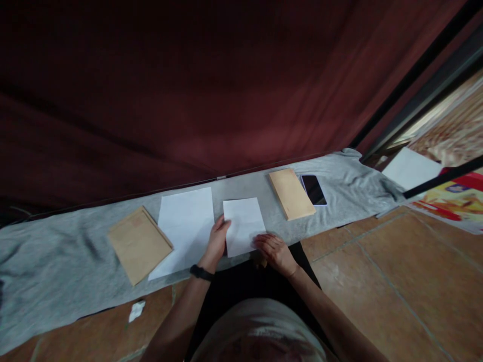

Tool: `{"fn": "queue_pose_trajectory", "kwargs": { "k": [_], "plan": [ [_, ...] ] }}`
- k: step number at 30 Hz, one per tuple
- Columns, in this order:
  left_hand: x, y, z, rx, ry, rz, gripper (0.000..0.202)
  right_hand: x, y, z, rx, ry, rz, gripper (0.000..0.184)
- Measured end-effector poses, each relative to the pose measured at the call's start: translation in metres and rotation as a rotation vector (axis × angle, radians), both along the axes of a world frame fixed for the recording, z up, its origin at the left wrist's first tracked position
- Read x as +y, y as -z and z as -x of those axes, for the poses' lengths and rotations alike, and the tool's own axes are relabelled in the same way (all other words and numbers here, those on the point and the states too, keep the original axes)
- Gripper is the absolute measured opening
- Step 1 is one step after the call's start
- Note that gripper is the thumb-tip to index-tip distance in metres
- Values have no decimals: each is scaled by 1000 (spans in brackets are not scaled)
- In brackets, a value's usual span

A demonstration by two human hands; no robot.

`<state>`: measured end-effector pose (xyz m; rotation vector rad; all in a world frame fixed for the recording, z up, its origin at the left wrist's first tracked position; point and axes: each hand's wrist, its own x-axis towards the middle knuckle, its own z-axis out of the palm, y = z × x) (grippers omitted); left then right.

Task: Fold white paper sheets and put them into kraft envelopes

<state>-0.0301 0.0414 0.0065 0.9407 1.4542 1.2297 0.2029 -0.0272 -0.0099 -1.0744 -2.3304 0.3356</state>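
A white sheet of paper (244,221), about half the size of the larger sheets beside it and seemingly folded, lies in front of me on the grey cloth. My left hand (218,238) grips its left edge, thumb on top and fingers partly hidden beneath. Over its lower right corner rests my right hand (274,251), fingers stretched out and lying flat on the paper. To the left are larger white sheets (188,221), partly covered by brown envelopes (139,244). On the right sits a stack of brown envelopes (290,193).
A smartphone (314,190) lies beside the right envelope stack. The narrow surface under the grey cloth (68,261) runs along a dark red curtain (211,100). A crumpled white scrap (136,310) is on the tiled floor. A colourful printed box (456,198) stands at the far right.
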Motion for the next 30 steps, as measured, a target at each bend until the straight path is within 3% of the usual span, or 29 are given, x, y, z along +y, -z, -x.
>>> {"fn": "queue_pose_trajectory", "kwargs": {
  "k": [7, 11, 14, 16, 20, 22, 25, 30],
  "plan": [
    [4, 15, -4, 43, -24, 52, 55, 6, 7, -8, 45, 20, 101, 39],
    [2, 13, 0, 240, -29, -4, 55, 6, 7, -9, 64, 49, 112, 48],
    [-7, 5, 0, 492, -6, -171, 52, 6, 6, -9, 67, 49, 120, 47],
    [-17, -2, -2, 647, 115, -301, 46, 6, 5, -10, 72, 32, 122, 43],
    [-44, -13, -7, 837, 665, -436, 41, 7, 2, -12, 97, 8, 115, 39],
    [-55, -15, -6, 938, 812, -464, 44, 8, 1, -13, 110, -3, 109, 37],
    [-63, -10, 2, 1030, 789, -472, 47, 8, 0, -14, 134, -3, 101, 34],
    [-61, 3, 22, 959, 605, -480, 25, 11, -3, -14, 172, 29, 101, 28]
  ]
}}
